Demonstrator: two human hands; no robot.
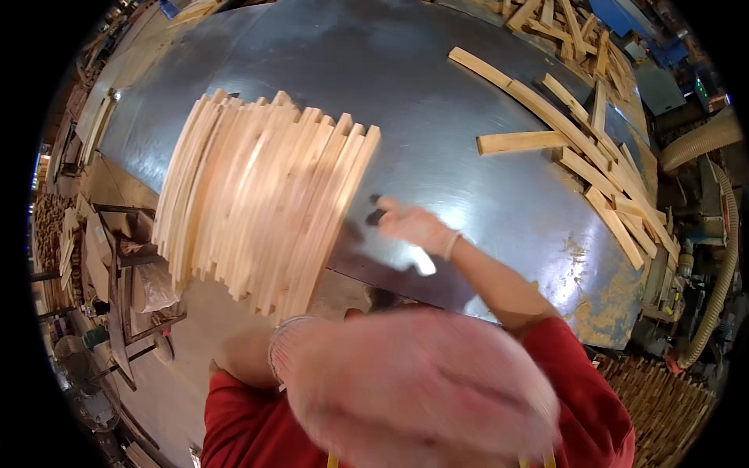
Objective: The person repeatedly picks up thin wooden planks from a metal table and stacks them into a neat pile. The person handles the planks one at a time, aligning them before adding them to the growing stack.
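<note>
My left hand [421,382], in a pale pinkish work glove, is raised very close to the camera. It is large and smeared by motion, so its fingers cannot be made out. My right hand [417,226], gloved as well, hovers over or rests on the dark metal tabletop [437,101]; which of these I cannot tell. Its dark fingertips look apart with nothing visible between them. Just left of it lies a row of pale wooden strips [265,195], side by side with uneven ends, their near ends jutting past the table edge.
Loose wooden strips [577,132] lie crisscrossed on the table's right side. More wood pieces [566,31] are heaped at the far right. A ribbed hose [729,257] hangs at the right rim. A metal-framed rack [125,288] stands left, and stacked wood [655,405] sits lower right.
</note>
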